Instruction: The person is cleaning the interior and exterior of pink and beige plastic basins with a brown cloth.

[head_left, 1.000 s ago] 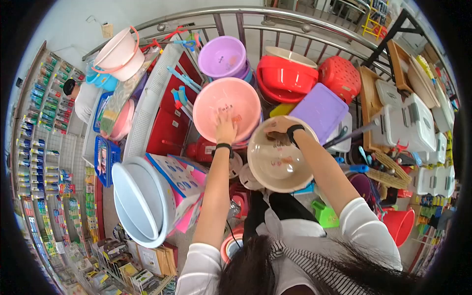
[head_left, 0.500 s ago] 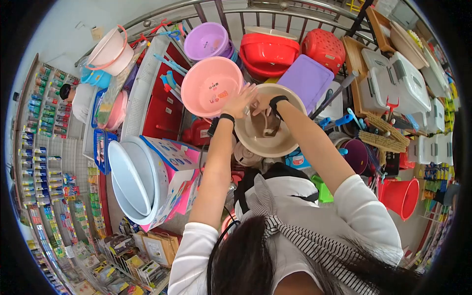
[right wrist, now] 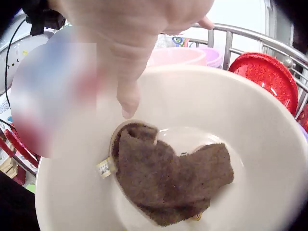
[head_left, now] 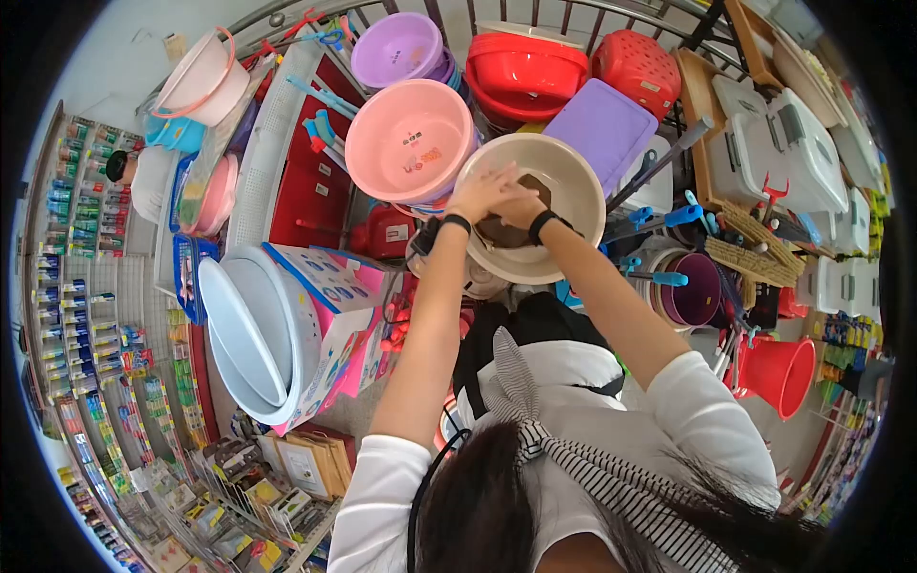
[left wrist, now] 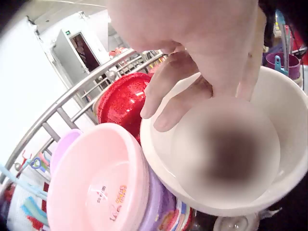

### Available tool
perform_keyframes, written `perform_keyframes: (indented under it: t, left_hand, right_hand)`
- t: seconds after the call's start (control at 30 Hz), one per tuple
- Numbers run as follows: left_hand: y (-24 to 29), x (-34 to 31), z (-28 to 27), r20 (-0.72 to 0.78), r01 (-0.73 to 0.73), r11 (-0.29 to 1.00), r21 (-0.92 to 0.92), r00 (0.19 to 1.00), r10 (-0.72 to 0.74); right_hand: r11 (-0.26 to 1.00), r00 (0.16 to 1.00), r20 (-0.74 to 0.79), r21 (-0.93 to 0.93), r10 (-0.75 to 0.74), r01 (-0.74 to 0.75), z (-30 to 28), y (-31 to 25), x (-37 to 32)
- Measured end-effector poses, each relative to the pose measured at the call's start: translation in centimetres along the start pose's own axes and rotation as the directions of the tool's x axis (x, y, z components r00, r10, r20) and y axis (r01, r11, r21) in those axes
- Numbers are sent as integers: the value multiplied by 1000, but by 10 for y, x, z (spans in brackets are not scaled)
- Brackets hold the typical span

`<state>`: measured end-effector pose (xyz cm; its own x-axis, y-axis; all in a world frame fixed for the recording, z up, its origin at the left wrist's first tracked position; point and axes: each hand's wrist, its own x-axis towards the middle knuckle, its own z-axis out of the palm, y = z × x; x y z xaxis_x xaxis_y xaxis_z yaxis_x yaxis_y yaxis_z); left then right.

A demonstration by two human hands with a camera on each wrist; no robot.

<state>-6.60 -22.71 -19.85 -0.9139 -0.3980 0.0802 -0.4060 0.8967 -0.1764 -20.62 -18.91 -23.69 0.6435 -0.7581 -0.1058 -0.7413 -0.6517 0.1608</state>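
Note:
In the head view, my two hands meet over a beige plastic basin (head_left: 579, 196). My left hand (head_left: 478, 194) has its fingers stretched out and overlaps my right hand (head_left: 522, 208). Below them a brown cloth (right wrist: 159, 178) with a small pale label lies crumpled on the basin's bottom. The right wrist view shows one finger (right wrist: 129, 96) pointing down just above the cloth's edge, without gripping it. Seen from the left wrist, the left fingers (left wrist: 175, 108) hang loosely over the basin's rim, holding nothing. A blurred patch covers part of that view.
A pink basin (head_left: 411, 138) atop a stack stands left of the beige one, with a purple basin (head_left: 396, 48) behind. Red basins (head_left: 525, 76) and a purple lid (head_left: 602, 134) are beyond. Brushes and mops with blue-tipped handles (head_left: 669, 218) crowd the right. Pale blue tubs (head_left: 253, 334) stand left.
My left hand has moved right from inside the pink basin to meet my right hand over the beige one. The brown cloth, earlier under my right hand, now lies loose in the beige basin.

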Motion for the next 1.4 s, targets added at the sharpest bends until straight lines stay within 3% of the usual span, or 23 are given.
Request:
perform_keyframes:
  t: [0.07,0.13,0.23,0.27,0.3,0.4,0.47,0.5,0.53,0.57,0.6,0.63,0.7,0.73,0.77,0.83,0.93,0.97,1.03,1.07,1.17,1.3,1.4]
  left_hand:
    - [13,-10,-9,222,-8,999,-37,975,16]
    - [29,-24,-9,275,92,996,-3,957,-88]
    - [44,-44,19,310,217,976,-12,929,-203]
    - [48,-49,28,329,280,960,-25,909,-257]
    - [51,-51,34,356,246,968,53,901,-248]
    - [56,-53,51,440,254,967,32,865,-242]
    - [61,-51,81,357,295,921,256,856,-374]
    - [61,-46,84,360,294,922,251,856,-371]
    - [61,-40,86,271,616,771,162,724,-635]
    - [62,-37,89,217,853,521,42,501,-838]
    - [63,-34,90,126,908,417,-38,418,-900]
    - [60,-31,83,135,907,419,-39,421,-897]
    - [52,-27,73,431,916,255,-309,374,-821]
    - [54,-27,78,385,915,362,-178,403,-830]
    - [54,-29,83,394,916,362,-174,402,-827]
    - [56,-32,93,328,892,426,-151,452,-830]
    - [58,-36,102,243,882,455,-125,472,-848]
    - [58,-35,102,250,884,452,-120,468,-848]
    - [57,-33,106,279,888,460,0,442,-853]
    - [57,-33,107,161,870,492,24,482,-861]
    - [58,-32,106,155,873,488,4,481,-863]
    - [59,-33,105,170,865,500,45,487,-857]
    - [63,-36,110,117,858,508,81,498,-859]
  right_hand:
    - [999,1000,14,34,7,-8,-12,-15,-16]
    - [998,998,66,53,-18,15,-9,-20,-24]
    - [999,998,52,1,-37,37,39,-24,-34]
    - [1000,992,126,16,-23,22,45,-27,-39]
    - [1000,980,200,29,-11,5,48,-30,-42]
    - [997,957,289,48,40,-56,50,-39,-50]
    - [989,953,287,77,99,-126,52,-41,-55]
    - [989,951,292,80,98,-126,59,-41,-55]
    - [984,953,266,54,149,-168,66,-41,-54]
    - [977,950,241,30,200,-213,73,-42,-55]
    - [976,947,250,34,201,-217,71,-39,-55]
    - [972,931,298,41,210,-232,68,-34,-54]
    - [968,911,354,55,212,-247,84,-31,-54]
    - [955,928,266,69,262,-290,117,-32,-56]
    - [939,933,175,89,314,-332,137,-34,-56]
    - [921,903,280,122,327,-371,147,-34,-58]
    - [846,830,201,10,520,-533,150,-43,-49]
    - [848,832,205,16,515,-529,140,-40,-42]
    - [597,567,538,140,624,-790,134,-34,-28]
    - [597,604,446,175,661,-783,131,-31,-31]
    - [682,650,448,113,614,-723,133,-14,-35]
    - [540,524,392,79,756,-838,151,-14,-46]
    - [579,556,335,37,761,-814,164,-16,-55]
